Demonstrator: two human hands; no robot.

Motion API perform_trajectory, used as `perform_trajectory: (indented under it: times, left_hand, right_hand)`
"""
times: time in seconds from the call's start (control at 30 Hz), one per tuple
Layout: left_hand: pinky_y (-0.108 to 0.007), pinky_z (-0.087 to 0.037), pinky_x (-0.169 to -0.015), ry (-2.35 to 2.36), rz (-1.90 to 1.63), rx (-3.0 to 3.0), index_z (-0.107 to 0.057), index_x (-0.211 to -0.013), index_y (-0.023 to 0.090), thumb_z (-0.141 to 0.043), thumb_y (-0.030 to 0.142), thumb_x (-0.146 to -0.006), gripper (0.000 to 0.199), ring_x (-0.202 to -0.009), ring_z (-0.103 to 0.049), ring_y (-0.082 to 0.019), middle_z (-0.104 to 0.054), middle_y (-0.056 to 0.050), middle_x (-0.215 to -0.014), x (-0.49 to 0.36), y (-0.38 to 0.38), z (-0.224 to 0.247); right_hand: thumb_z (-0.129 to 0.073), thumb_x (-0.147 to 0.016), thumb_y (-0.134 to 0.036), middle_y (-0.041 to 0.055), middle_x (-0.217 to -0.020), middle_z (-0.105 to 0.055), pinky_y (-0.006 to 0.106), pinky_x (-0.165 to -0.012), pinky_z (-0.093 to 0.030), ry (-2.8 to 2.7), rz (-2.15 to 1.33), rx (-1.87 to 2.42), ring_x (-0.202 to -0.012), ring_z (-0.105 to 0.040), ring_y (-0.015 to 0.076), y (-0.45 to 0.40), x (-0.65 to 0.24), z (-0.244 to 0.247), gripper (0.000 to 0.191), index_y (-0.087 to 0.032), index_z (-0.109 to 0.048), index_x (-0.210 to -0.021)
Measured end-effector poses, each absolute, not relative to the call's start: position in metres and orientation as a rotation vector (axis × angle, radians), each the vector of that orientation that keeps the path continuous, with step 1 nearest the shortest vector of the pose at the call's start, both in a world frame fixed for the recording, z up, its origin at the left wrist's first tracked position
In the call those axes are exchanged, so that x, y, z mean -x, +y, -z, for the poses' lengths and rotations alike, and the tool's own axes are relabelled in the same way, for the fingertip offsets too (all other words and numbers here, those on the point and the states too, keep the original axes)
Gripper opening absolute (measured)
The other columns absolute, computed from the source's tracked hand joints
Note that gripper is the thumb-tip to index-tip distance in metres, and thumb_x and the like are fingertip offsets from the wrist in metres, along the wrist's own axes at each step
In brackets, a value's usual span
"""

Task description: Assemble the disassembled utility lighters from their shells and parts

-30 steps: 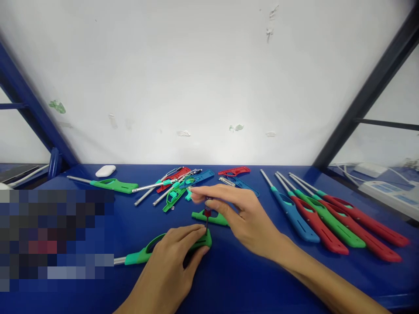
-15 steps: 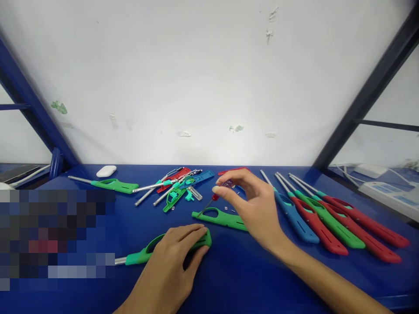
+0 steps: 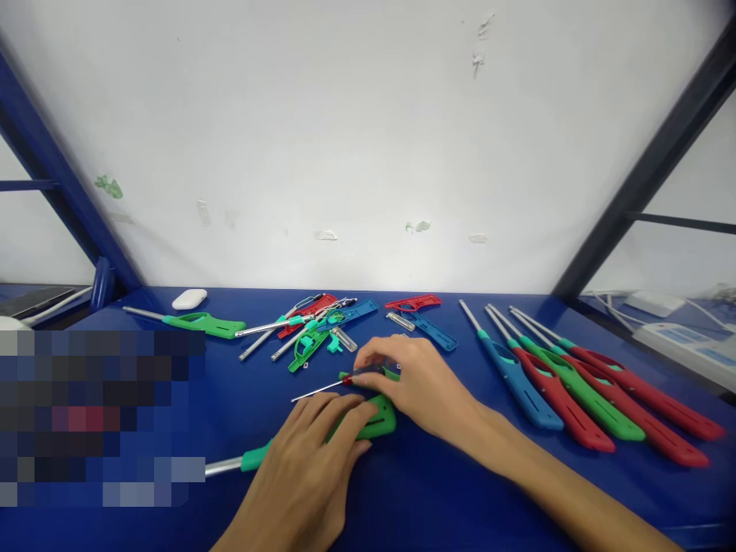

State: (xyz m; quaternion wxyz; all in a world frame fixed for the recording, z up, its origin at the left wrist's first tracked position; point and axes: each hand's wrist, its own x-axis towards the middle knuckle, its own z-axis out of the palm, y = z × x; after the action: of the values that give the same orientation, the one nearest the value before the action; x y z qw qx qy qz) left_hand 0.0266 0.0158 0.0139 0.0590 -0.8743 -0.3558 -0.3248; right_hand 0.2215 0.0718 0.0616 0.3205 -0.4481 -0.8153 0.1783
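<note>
My left hand [image 3: 313, 452] is closed over the handle of a green utility lighter [image 3: 382, 420], whose metal tube points left near the front of the table. My right hand [image 3: 417, 379] grips a small screwdriver [image 3: 317, 390] by its red handle, low over the table. The thin shaft lies nearly level and points left, just beyond my left fingers. Under and behind my right hand is a green casing half [image 3: 392, 374], mostly hidden.
Opened lighter parts [image 3: 310, 345] are piled at the back middle. A red casing half [image 3: 422, 302], a blue casing half [image 3: 437, 333] and a clear fuel tank [image 3: 401, 320] lie right of them. Several whole lighters [image 3: 566, 383] line the right; another green lighter [image 3: 210, 325] and a white case [image 3: 189, 299] sit back left.
My right hand has come down and the screwdriver has swung from steeply tilted on the green casing half to nearly level. My left hand and its lighter have shifted slightly right.
</note>
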Motion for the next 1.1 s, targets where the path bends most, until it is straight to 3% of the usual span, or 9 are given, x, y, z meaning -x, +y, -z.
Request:
perform_trajectory:
  times: [0.1,0.2,0.43,0.57,0.7,0.8,0.87,0.97,1.1]
  left_hand:
    - [-0.04,-0.056,-0.091,-0.978,1.044,2.64,-0.06,-0.131,0.021,-0.049,0.007,-0.1,0.036,-0.106,-0.067,-0.024,-0.074,-0.005,-0.118,-0.028,0.014,-0.018]
    - [-0.038,-0.053,-0.093,-0.913,1.11,2.579,-0.064,-0.124,0.022,-0.049,0.002,-0.097,0.037,-0.105,-0.069,-0.023,-0.076,-0.004,-0.12,-0.029,0.011,-0.024]
    - [-0.033,-0.043,-0.108,-0.774,1.218,2.474,-0.066,-0.109,0.02,-0.051,-0.003,-0.094,0.031,-0.113,-0.072,-0.017,-0.08,-0.005,-0.114,-0.022,0.008,-0.027]
    - [-0.033,-0.049,-0.106,-0.802,1.193,2.488,-0.066,-0.116,0.022,-0.051,-0.002,-0.094,0.036,-0.121,-0.069,-0.019,-0.078,-0.005,-0.123,-0.019,0.01,-0.022]
    - [-0.028,-0.049,-0.109,-0.894,1.268,2.511,-0.064,-0.117,0.026,-0.048,-0.006,-0.094,0.043,-0.124,-0.067,-0.015,-0.076,0.001,-0.123,-0.022,0.009,-0.021]
    - [-0.031,-0.054,-0.104,-1.025,1.424,2.476,-0.064,-0.117,0.026,-0.048,-0.004,-0.095,0.041,-0.123,-0.065,-0.017,-0.069,-0.003,-0.131,-0.023,0.007,-0.024]
    - [-0.033,-0.058,-0.096,-1.175,1.519,2.419,-0.065,-0.114,0.027,-0.05,0.001,-0.097,0.035,-0.118,-0.065,-0.019,-0.061,-0.005,-0.137,-0.023,0.006,-0.026]
    - [-0.039,-0.059,-0.094,-1.357,1.552,2.325,-0.065,-0.121,0.031,-0.05,0.01,-0.1,0.033,-0.126,-0.06,-0.024,-0.051,-0.007,-0.144,-0.023,0.007,-0.029]
    - [-0.045,-0.06,-0.101,-1.486,1.497,2.32,-0.048,-0.149,0.034,-0.049,0.019,-0.103,0.049,-0.136,-0.056,-0.03,-0.038,-0.009,-0.162,-0.024,0.009,-0.026]
  right_hand:
    - [-0.071,-0.096,-0.024,0.0004,-0.089,-0.076,0.036,-0.083,-0.045,-2.18,-0.379,1.193,-0.091,-0.064,0.0215,0.07,-0.222,-0.062,0.006,-0.024,-0.075,-0.092]
    - [-0.056,-0.105,-0.039,0.0008,-0.088,-0.075,0.033,-0.076,-0.047,-2.143,-0.535,1.119,-0.081,-0.064,0.0181,0.062,-0.222,-0.073,0.025,-0.023,-0.073,-0.096]
    - [-0.045,-0.102,-0.066,0.0011,-0.08,-0.066,0.02,-0.046,-0.042,-1.912,-1.807,0.772,-0.059,-0.06,0.0129,0.055,-0.22,-0.074,0.051,-0.025,-0.066,-0.123]
    - [-0.05,-0.104,-0.058,0.0043,-0.097,-0.069,0.018,-0.048,-0.046,-1.509,-2.263,0.516,-0.07,-0.068,0.0145,0.06,-0.216,-0.057,0.05,-0.027,-0.055,-0.143]
    - [-0.068,-0.097,-0.05,-0.0008,-0.093,-0.061,0.016,-0.052,-0.047,-1.406,-2.083,0.595,-0.067,-0.061,0.009,0.059,-0.213,-0.058,0.042,-0.029,-0.063,-0.133]
    - [-0.071,-0.095,-0.052,-0.0066,-0.075,-0.054,0.012,-0.041,-0.032,-1.465,-1.891,0.741,-0.053,-0.048,0.0059,0.059,-0.216,-0.066,0.048,-0.032,-0.057,-0.136]
    - [-0.075,-0.092,-0.05,-0.0078,-0.076,-0.057,0.013,-0.039,-0.026,-1.497,-1.724,0.858,-0.049,-0.049,0.0058,0.061,-0.218,-0.071,0.06,-0.037,-0.047,-0.144]
    - [-0.084,-0.084,-0.043,-0.0071,-0.09,-0.064,0.02,-0.047,-0.042,-1.526,-1.341,1.031,-0.051,-0.057,0.0073,0.063,-0.221,-0.072,0.081,-0.039,-0.037,-0.15]
    - [-0.082,-0.086,-0.038,-0.004,-0.091,-0.07,0.032,-0.07,-0.054,-1.796,-0.857,1.106,-0.071,-0.067,0.0158,0.06,-0.219,-0.073,0.047,-0.033,-0.063,-0.129]
